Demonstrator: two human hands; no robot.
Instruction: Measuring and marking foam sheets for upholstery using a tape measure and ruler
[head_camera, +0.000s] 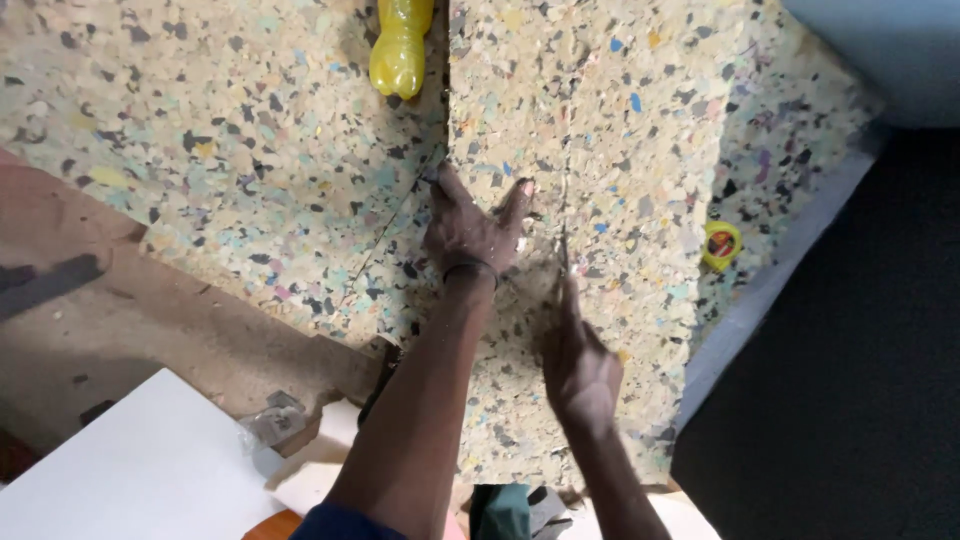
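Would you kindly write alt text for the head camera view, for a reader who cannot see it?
A person's left hand presses flat on a speckled foam slab while the right hand draws a thin blade along a cut line in it. A yellow plastic bottle and a yellow tape measure lie on the foam.

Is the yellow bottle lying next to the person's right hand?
No, the yellow bottle lies at the top edge of the foam sheet, far from the right hand.

Bottle (401, 48) and tape measure (721, 244) on foam (250, 170)
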